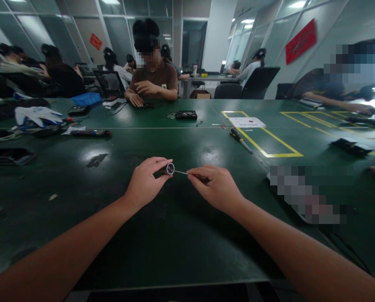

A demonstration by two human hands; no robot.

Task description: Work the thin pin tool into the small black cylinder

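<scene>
My left hand (148,182) pinches a small dark tube (164,169), its round mouth facing my right hand (217,186), which pinches a thin metal stick (181,172). The stick's tip meets the mouth; I cannot tell how far in. My hands are apart, over the middle of the green table (174,243). Table stretches at six o'clock, down to the near edge (187,285). A screwdriver (240,140) lies at two o'clock, a black pen-shaped tool (89,133) at ten, both well apart from me.
</scene>
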